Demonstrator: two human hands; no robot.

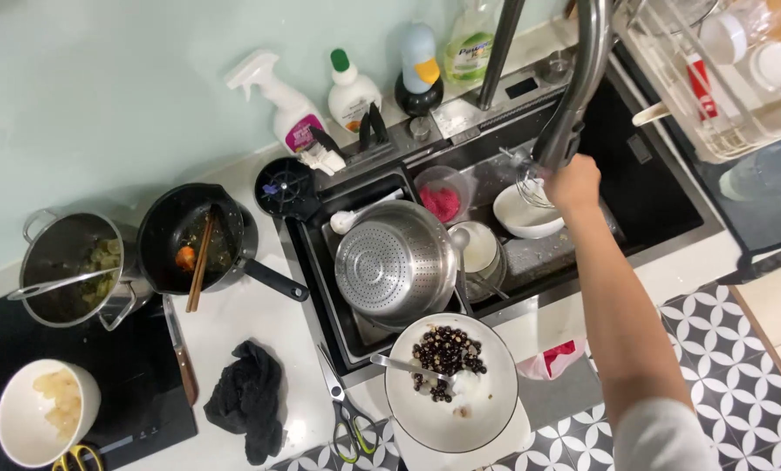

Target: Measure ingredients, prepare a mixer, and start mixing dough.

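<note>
White countertop (259, 327) carries a black frying pan (190, 240), a knife (179, 349), a crumpled black cloth (249, 397), scissors (342, 410) and a white bowl of dark berries (451, 384) at its edge.

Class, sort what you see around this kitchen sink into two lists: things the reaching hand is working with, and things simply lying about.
In use:
right hand on the grey pull-down tap head
wire whisk
white bowl in the sink

Lying about:
upturned steel colander
white plate of dark berries
black frying pan
crumpled black cloth
white spray bottle
</note>
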